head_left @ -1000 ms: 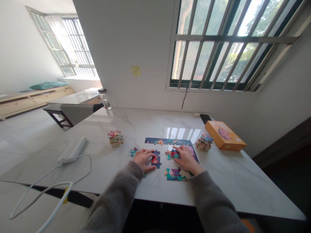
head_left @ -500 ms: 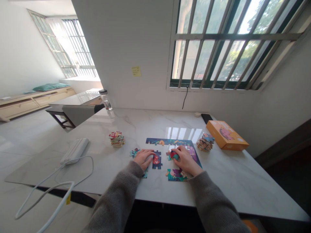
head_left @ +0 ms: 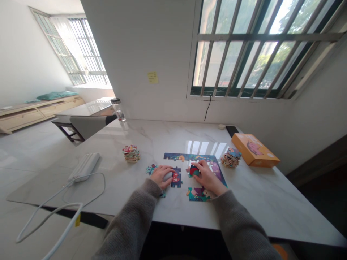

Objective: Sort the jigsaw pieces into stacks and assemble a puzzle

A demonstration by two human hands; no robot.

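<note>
My left hand (head_left: 162, 176) rests on the table, index finger and thumb closed against the left edge of a dark blue jigsaw puzzle piece (head_left: 176, 177) with a red figure. My right hand (head_left: 208, 177) pinches a red and teal puzzle piece (head_left: 193, 171), which looks tilted up; another piece partly shows beneath it. Behind the hands runs a joined puzzle border (head_left: 189, 157), turning down the right side in purple. A joined teal and purple section (head_left: 197, 194) lies below my right hand. Loose teal pieces (head_left: 151, 169) lie beside my left hand, some partly hidden under it.
Stacks of puzzle pieces stand at left (head_left: 131, 154) and right (head_left: 231, 157). An orange box (head_left: 255, 150) and a black phone (head_left: 231, 130) are at the right. A white power strip (head_left: 84, 167) with cables lies left; a clear bottle (head_left: 118, 110) stands at the back-left corner.
The piece in my right hand has tilted up, showing more of its red and teal face. My left hand stays at the dark blue piece. The view has shifted slightly.
</note>
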